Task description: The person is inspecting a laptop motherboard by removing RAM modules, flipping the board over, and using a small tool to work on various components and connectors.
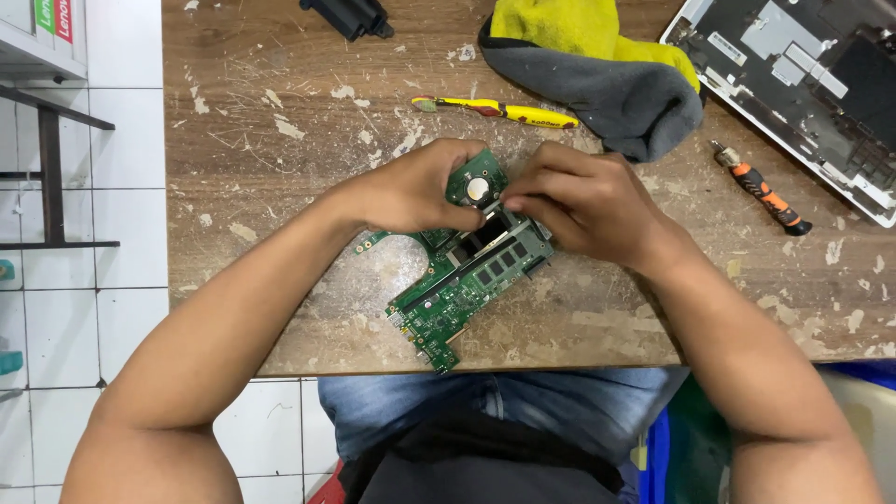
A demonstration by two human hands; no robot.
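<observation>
Your left hand [415,191] is curled over the upper left edge of the green laptop motherboard [462,271], fingers closed on it, pinning it to the surface [280,140]. Your right hand [583,201] is pinched at the board's upper middle, fingertips [513,201] closed on something small next to the round silver coin cell [478,189]. Can't tell what exactly is under the fingertips.

The board sits centre frame, tilted diagonally, its lower corner close to the near edge of the surface.

Around it:
- yellow-handled tool [499,111] above the hands
- yellow and grey cloth [597,70] top centre
- orange and black screwdriver [761,191] to the right
- open laptop base [803,84] top right
- black part [347,16] at the top edge

Risks as I see them:
- Bare fingers on the component side, no wrist strap visible, so static discharge into the chips is possible.
- If you pull at an angle with that pinch, a connector or latch could crack or lift off its pads.
- Pressing down with the left hand on a gritty, flaking surface could scratch traces underneath.
- The lower corner is near the edge; a slip could send the board off the surface.
</observation>
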